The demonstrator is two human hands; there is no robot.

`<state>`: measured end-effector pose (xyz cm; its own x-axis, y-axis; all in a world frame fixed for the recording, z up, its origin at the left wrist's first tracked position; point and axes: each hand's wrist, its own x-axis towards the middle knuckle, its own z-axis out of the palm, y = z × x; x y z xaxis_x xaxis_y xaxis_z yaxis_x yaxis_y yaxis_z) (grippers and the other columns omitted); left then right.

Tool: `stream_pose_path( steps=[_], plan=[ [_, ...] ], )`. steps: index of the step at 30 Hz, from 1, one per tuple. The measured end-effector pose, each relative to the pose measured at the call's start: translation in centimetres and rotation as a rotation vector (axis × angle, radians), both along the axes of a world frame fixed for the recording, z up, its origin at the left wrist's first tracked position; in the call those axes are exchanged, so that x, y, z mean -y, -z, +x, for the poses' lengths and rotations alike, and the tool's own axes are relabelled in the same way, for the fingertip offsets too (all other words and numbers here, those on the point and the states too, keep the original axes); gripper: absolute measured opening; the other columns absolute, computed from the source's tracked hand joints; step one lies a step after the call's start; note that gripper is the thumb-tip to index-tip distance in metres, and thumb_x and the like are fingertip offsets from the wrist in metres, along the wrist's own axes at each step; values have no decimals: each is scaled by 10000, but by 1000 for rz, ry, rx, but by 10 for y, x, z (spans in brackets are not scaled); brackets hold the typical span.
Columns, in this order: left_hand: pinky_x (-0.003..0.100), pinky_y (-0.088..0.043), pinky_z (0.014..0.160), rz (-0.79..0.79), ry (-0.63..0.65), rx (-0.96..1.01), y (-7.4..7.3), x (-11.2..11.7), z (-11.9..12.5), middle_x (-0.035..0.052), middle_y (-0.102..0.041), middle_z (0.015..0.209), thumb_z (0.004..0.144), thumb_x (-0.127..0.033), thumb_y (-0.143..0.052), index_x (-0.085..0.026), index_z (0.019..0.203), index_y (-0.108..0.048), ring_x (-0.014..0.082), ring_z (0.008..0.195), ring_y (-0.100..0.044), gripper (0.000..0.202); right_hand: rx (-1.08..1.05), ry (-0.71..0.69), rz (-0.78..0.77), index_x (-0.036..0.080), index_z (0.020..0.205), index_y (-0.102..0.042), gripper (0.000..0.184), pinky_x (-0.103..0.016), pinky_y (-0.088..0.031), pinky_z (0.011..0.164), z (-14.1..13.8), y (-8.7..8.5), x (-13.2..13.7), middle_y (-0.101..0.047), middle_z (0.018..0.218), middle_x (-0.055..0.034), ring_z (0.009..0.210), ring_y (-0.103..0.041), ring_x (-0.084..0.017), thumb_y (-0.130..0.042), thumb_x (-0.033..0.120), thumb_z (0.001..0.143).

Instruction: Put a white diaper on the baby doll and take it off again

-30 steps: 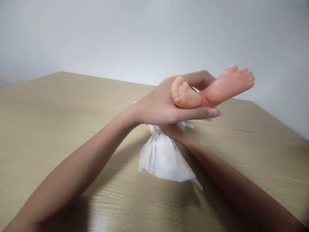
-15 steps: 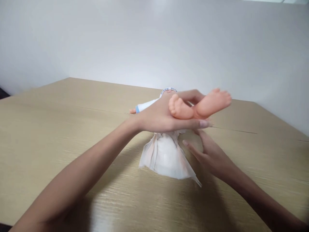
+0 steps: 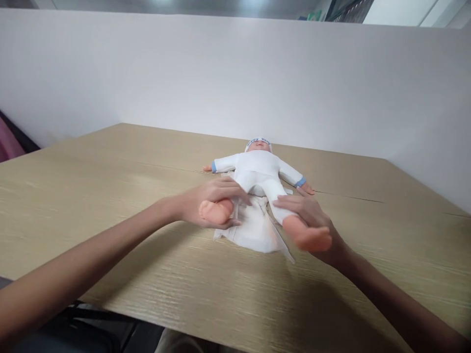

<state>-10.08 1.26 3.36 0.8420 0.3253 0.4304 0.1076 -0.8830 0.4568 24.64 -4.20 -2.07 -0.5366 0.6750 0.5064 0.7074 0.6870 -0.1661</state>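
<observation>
A baby doll in a white suit with blue cuffs and a white cap lies on its back on the wooden table, head away from me. Under its hips and legs lies a white diaper, spread flat. My left hand is wrapped round the doll's left-side leg, with the bare foot showing under my palm. My right hand holds the other leg near the ankle, its foot pointing toward me.
A white partition wall stands behind the table's far edge. The table's near edge runs across the bottom, with dark floor below it. Something pink shows at the far left.
The doll's legs, held up together in my left hand before, have come down and apart. My right hand came out from under the doll and took one leg. The view tilted up.
</observation>
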Motion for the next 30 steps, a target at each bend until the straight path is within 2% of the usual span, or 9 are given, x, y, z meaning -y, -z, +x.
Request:
stream_pose_path(
  steps=[4, 10, 14, 18, 23, 25, 27, 29, 30],
  plan=[
    [579, -502, 1245, -57, 45, -73, 25, 2, -21, 135, -760, 1417, 944, -270, -811, -256, 1345, -721, 350, 1432, -649, 411, 25, -236, 54, 299, 1386, -742, 403, -582, -358, 1357, 22, 20, 3, -777, 1430, -63, 1433, -685, -271, -452, 257, 1108],
    [637, -468, 1293, -19, -1, -172, 58, 3, -32, 109, -688, 1569, 831, -1, -710, -293, 1472, -674, 347, 1593, -525, 706, 83, -211, 10, 265, 1363, -752, 386, -617, -364, 1347, 19, 29, 3, -767, 1442, -97, 1464, -662, -273, -469, 195, 1111],
    [621, -454, 1311, -5, -15, -216, 62, 3, -34, 90, -673, 1597, 801, 46, -706, -296, 1481, -676, 333, 1615, -500, 762, 94, -232, -36, 268, 1410, -742, 405, -590, -416, 1335, 18, 25, 4, -755, 1482, -99, 1495, -640, -255, -472, 172, 1125],
    [592, -459, 1315, -37, -7, -229, 55, 4, -32, 82, -704, 1558, 817, 69, -680, -296, 1441, -717, 313, 1596, -526, 724, 44, -240, -164, 297, 1446, -740, 431, -508, -506, 1296, 29, 21, 1, -744, 1519, -69, 1475, -663, -224, -471, 180, 1131],
    [533, -474, 1302, -121, -18, -247, 41, 8, -28, 53, -715, 1533, 911, 50, -549, -300, 1365, -751, 276, 1584, -532, 608, -5, -184, -327, 290, 1406, -769, 504, -460, -591, 1215, 28, -2, 9, -754, 1508, -58, 1410, -715, -219, -370, 150, 1131],
    [523, -464, 1298, -140, -58, -257, 39, 14, -24, 50, -720, 1508, 967, -34, -574, -292, 1360, -737, 289, 1555, -550, 497, 30, -136, -323, 273, 1437, -739, 406, -510, -611, 1176, 15, -11, 21, -756, 1494, -94, 1411, -710, -276, -463, 263, 1140],
    [533, -474, 1270, -127, -131, -255, 41, 23, -19, 81, -709, 1493, 992, -238, -717, -267, 1358, -708, 338, 1518, -556, 368, 104, -75, -262, 245, 1460, -710, 423, -580, -607, 1150, -3, -12, 35, -735, 1499, -152, 1438, -671, -362, -626, 436, 1092],
    [553, -481, 1238, -72, -208, -246, 48, 31, -13, 121, -690, 1483, 930, -408, -839, -242, 1327, -680, 383, 1494, -538, 460, 168, -14, -171, 212, 1461, -697, 560, -631, -580, 1152, -20, -5, 46, -722, 1481, -195, 1456, -627, -428, -763, 514, 994],
    [562, -477, 1229, -34, -240, -245, 52, 34, -10, 135, -682, 1477, 910, -418, -858, -234, 1307, -668, 394, 1491, -525, 477, 188, 12, -129, 203, 1451, -699, 555, -632, -571, 1153, -27, 0, 49, -729, 1448, -199, 1452, -618, -436, -783, 479, 976]
  ],
)
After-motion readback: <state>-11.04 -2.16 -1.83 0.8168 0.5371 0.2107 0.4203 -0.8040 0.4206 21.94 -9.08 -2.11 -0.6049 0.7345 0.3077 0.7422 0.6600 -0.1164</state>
